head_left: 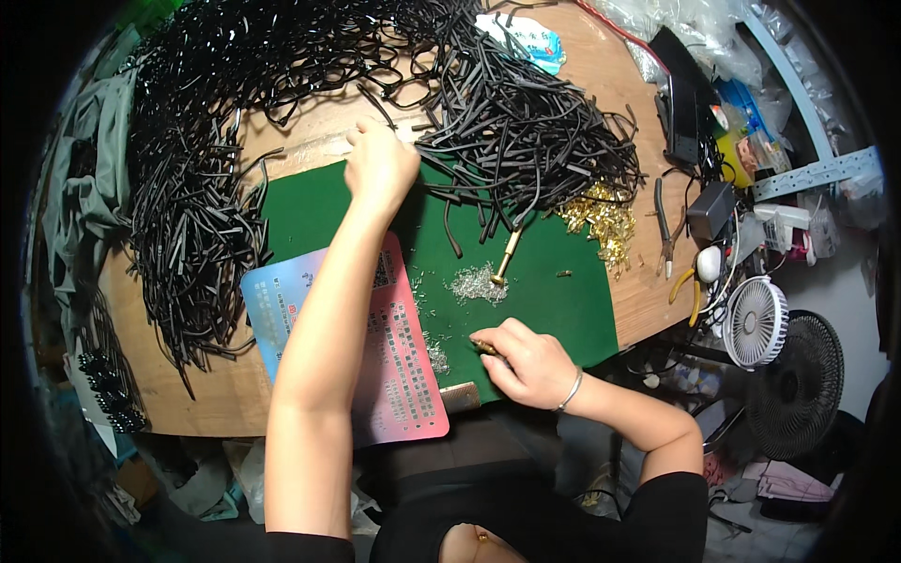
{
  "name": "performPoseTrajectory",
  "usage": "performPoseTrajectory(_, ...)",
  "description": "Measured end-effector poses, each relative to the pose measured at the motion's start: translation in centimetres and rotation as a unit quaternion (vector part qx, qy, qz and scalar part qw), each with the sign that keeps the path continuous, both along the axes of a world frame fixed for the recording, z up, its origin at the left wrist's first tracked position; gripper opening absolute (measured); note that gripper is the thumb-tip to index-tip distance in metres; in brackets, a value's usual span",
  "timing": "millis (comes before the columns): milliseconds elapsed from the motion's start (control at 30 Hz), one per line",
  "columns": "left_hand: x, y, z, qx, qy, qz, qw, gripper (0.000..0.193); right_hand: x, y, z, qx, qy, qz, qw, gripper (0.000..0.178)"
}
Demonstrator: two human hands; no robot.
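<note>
My right hand (533, 366) pinches a short, brass-coloured tool (485, 347) over the smooth green mat (563, 305). My left hand (382, 164) is beside slender, curved, matte-black eyeglass arms (526, 122) at the mat's far edge; I cannot tell whether it grips one. Tiny silvery pieces (479, 284) lie piled centrally.

Black fan (809, 375) being partly hidden by white fan (754, 324) right of worktop (178, 408); grey-green cloth (89, 159) being draped at left; blue-and-white packet (542, 43) being kept on worktop's far side.
</note>
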State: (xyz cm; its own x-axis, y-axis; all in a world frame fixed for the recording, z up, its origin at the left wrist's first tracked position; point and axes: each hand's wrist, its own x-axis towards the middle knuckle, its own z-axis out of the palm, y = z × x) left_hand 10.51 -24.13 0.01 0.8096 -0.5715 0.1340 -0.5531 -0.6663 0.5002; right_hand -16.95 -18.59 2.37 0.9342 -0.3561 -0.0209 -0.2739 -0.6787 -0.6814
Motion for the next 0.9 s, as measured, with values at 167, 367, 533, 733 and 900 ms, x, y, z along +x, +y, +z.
performPoseTrajectory(167, 0.5, -0.9, -0.2, -0.026, 0.083, -0.021, 0.996, 0.039, -0.2, 0.1, -0.2, -0.008, -0.015, -0.009, 1.000, 0.022)
performPoseTrajectory(367, -1.1, 3.4, 3.3, -0.336, -0.009, -0.160, 0.928, 0.019, -0.5, -1.2, 0.4, 0.121, 0.052, 0.005, 0.991, 0.024)
performPoseTrajectory(533, -4.6, 13.4, 7.6, -0.451, 0.101, -0.165, 0.871, 0.008, -2.9, -5.9, 2.9, 0.154, 0.074, -0.090, 0.981, 0.028)
performPoseTrajectory(733, -11.6, 19.8, 6.8, -0.395, 0.383, -0.120, 0.826, 0.009, -3.9, -10.8, -1.4, 0.044, 0.047, -0.257, 0.964, 0.026)
performPoseTrajectory(900, -13.1, 22.4, 5.7, -0.266, 0.513, -0.103, 0.810, 0.023, -3.4, -10.1, -0.6, 0.093, 0.063, -0.275, 0.955, 0.018)
